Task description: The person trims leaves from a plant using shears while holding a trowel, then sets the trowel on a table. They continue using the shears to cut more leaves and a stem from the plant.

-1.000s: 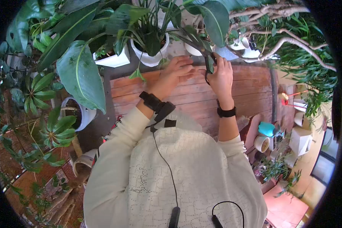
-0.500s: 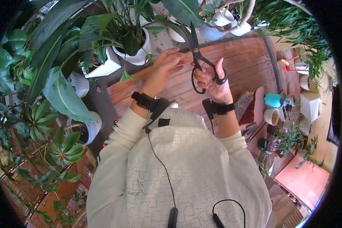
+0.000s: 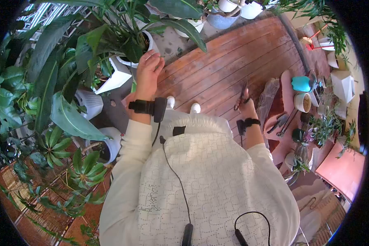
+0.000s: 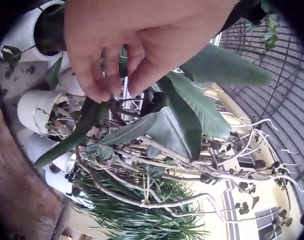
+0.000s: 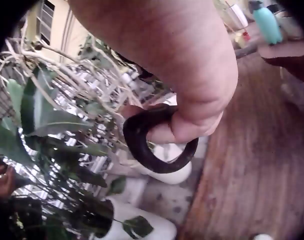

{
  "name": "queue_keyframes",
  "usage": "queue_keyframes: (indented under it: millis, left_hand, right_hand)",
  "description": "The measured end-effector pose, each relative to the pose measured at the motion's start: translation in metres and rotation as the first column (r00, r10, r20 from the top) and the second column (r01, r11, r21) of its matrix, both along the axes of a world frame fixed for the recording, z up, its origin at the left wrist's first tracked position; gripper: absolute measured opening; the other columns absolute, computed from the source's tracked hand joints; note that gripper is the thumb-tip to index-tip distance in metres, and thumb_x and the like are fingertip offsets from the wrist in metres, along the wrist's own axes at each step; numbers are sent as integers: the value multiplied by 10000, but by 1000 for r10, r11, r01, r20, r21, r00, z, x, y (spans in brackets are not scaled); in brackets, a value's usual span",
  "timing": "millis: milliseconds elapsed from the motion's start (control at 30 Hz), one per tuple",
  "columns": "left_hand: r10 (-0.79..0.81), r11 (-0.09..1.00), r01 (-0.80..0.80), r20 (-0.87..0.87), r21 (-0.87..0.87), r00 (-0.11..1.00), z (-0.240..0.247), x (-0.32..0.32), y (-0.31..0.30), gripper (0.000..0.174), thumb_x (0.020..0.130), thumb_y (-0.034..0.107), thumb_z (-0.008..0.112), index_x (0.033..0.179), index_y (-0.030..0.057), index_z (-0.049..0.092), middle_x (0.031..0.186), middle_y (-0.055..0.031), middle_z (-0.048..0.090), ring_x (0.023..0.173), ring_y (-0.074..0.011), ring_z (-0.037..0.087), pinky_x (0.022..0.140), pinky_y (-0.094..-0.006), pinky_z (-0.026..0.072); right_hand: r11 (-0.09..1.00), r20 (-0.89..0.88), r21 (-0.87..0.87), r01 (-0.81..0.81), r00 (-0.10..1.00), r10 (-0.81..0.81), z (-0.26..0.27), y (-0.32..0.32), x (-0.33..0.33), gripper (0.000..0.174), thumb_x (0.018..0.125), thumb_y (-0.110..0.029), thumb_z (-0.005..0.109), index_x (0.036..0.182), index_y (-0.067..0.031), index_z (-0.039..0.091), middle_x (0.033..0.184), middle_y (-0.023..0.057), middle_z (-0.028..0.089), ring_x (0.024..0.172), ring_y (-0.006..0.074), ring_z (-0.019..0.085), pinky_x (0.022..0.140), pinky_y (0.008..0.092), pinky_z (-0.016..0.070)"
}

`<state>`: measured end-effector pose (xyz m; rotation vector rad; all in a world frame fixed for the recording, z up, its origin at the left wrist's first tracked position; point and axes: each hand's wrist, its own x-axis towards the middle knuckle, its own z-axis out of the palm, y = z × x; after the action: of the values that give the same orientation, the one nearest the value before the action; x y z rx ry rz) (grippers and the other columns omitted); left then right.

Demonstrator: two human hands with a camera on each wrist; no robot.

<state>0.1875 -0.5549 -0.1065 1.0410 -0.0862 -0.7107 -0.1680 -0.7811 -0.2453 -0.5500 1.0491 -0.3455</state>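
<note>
My left hand (image 3: 148, 70) is raised beside the white pot (image 3: 151, 46) of a large-leaved plant. Its fingers bend loosely and hold nothing. In the left wrist view the fingertips (image 4: 99, 92) overlap the base of a long dark green leaf (image 4: 74, 137). Lower down and off to the right, my right hand (image 3: 247, 107) holds black scissors (image 3: 240, 98) over the wooden boards. A black handle loop (image 5: 137, 145) circles a digit of that hand in the right wrist view; the blades are hidden there.
Reddish wooden boards (image 3: 221, 53) curve across the middle. Potted plants crowd the left, with a white angular planter (image 3: 115, 78) near my left hand. At right stand a turquoise bottle (image 3: 301, 83) and a round pot (image 3: 302, 102). Bare twisting branches (image 4: 162, 205) spread behind the leaves.
My right hand has drawn the scissors away from the leaves, down and to the right. The left hand has shifted left towards the white pot. The head view has moved too.
</note>
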Motion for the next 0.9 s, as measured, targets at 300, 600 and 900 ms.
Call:
queue_keyframes:
  millis: [300,600,900]
  left_hand:
    - [-223,975,216,-199,-56,954,-53,33,-90,813,820,172,698,1426,180,157,1356,-111,407,1299,-303,352,1044,-530,282]
    - [-116,932,192,-248,308,962,-90,36,-161,536,822,330,668,1279,148,457,1362,-57,429,1207,-226,438,939,-456,354]
    - [58,963,9,-242,269,969,-108,38,-128,314,861,241,549,1131,90,497,1192,-57,509,1112,-213,509,884,-414,431]
  right_hand:
    - [857,-287,152,492,852,-438,-76,81,-151,443,822,-576,607,669,-178,489,552,16,409,499,239,417,512,396,344]
    - [754,-310,177,632,763,-567,-41,160,-198,495,814,-558,627,619,-128,480,544,38,447,538,227,463,556,356,398]
    - [742,-302,223,633,768,-564,-56,184,-200,569,802,-630,595,678,-87,485,563,49,478,513,225,482,513,338,420]
